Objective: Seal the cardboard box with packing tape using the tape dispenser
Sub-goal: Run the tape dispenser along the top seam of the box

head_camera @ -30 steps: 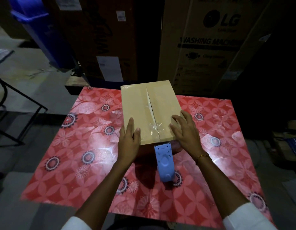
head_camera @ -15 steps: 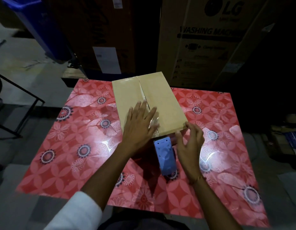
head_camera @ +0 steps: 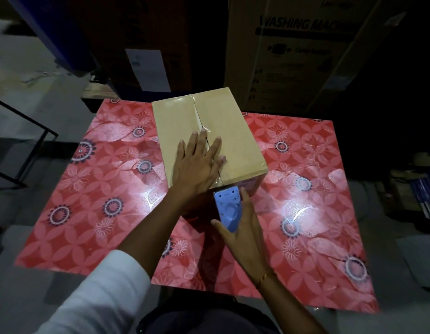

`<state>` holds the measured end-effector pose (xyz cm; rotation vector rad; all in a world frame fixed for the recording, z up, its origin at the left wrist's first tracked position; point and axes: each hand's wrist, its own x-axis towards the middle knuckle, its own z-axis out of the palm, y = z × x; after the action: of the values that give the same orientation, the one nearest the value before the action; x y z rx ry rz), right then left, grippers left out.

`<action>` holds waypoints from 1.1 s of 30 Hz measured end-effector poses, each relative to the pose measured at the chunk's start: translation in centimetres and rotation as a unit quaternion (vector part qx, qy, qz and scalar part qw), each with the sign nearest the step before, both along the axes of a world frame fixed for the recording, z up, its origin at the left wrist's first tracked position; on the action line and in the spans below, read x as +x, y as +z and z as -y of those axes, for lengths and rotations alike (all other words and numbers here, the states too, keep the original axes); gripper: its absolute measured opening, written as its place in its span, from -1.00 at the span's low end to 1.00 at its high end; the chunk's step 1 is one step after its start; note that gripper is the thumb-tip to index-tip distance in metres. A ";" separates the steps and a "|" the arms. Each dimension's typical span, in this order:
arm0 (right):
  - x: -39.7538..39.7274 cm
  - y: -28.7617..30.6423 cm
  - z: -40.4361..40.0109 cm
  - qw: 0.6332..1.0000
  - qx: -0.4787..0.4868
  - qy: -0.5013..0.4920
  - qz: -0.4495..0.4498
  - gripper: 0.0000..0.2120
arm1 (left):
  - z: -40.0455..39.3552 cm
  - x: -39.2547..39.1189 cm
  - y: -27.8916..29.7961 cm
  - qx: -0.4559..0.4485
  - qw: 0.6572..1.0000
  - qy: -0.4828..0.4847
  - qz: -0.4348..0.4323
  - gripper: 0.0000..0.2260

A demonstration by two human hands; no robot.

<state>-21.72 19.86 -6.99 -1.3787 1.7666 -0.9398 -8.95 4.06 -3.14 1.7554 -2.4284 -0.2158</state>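
Note:
A closed tan cardboard box (head_camera: 233,131) stands on the red flowered table (head_camera: 93,203), with clear tape along its centre seam. My left hand (head_camera: 197,167) lies flat, fingers spread, on the near part of the box top over the seam. A blue tape dispenser (head_camera: 228,210) sits against the box's near face, just below the top edge. My right hand (head_camera: 243,232) wraps around the dispenser from the right, thumb on its near left side and fingers behind it. The lower part of the dispenser is hidden by that hand.
Large cartons stand behind the table, among them a washing machine box (head_camera: 300,49) at the back right. A blue bin (head_camera: 64,37) leans at the back left. A black metal frame (head_camera: 23,150) stands on the floor to the left. Dark clutter (head_camera: 414,189) lies at the right.
My left hand slid from the box's near left corner onto the seam. My right hand left the box's right corner, dropped to the dispenser and closed around it. The box turned slightly.

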 end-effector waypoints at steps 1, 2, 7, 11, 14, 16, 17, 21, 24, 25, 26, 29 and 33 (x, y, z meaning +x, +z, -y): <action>0.1 -0.1 0.1 1.000 -0.007 -0.005 -0.018 -0.11 | 0.0 0.0 -0.1 0.000 1.000 0.000 0.000 -0.46; 0.3 -0.2 0.3 0.999 -0.009 -0.009 -0.039 -0.14 | 0.0 0.0 -0.1 -0.001 1.000 0.001 -0.002 -0.46; 0.6 0.1 0.1 0.997 0.005 -0.005 -0.080 -0.14 | 0.1 0.0 -0.2 -0.008 1.000 0.002 -0.002 -0.47; 0.6 0.4 -0.5 0.997 0.016 0.000 -0.078 -0.13 | 0.1 0.0 -0.4 -0.013 1.000 0.002 0.003 -0.47; 0.5 0.5 -0.8 0.997 0.015 -0.004 -0.071 -0.16 | 0.1 0.0 -0.3 -0.015 1.000 0.004 0.002 -0.48; 0.4 0.7 -0.8 0.996 0.015 0.000 -0.085 -0.17 | 0.1 0.0 -0.4 -0.013 1.000 0.004 0.001 -0.47; 0.4 0.8 -0.9 0.996 0.017 0.001 -0.089 -0.17 | 0.1 0.0 -0.4 -0.013 1.000 0.004 0.000 -0.47; 0.4 0.9 -1.2 0.995 0.027 0.004 -0.097 -0.15 | 0.1 0.0 -0.5 -0.018 1.000 0.005 0.001 -0.48; 0.4 0.9 -1.5 0.995 0.032 0.005 -0.098 -0.14 | 0.1 0.0 -0.4 -0.018 1.000 0.005 -0.002 -0.48; 0.3 1.0 -1.6 0.995 0.032 0.003 -0.097 -0.14 | 0.0 0.0 -0.3 -0.016 1.000 0.005 -0.003 -0.48; 0.2 1.0 -1.7 0.995 0.030 0.003 -0.095 -0.14 | 0.0 0.0 -0.3 -0.013 1.000 0.006 -0.005 -0.48; 0.1 1.0 -2.0 0.995 0.027 0.001 -0.094 -0.14 | 0.0 0.0 -0.3 -0.015 1.000 0.007 -0.005 -0.48; 0.0 1.0 -2.3 0.995 0.029 -0.001 -0.094 -0.12 | 0.2 0.0 -0.5 -0.013 1.000 0.010 -0.005 -0.48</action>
<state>-21.76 22.16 -5.94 -1.4678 1.9197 -0.7741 -8.95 3.87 -3.64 1.7619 -2.3944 -0.1886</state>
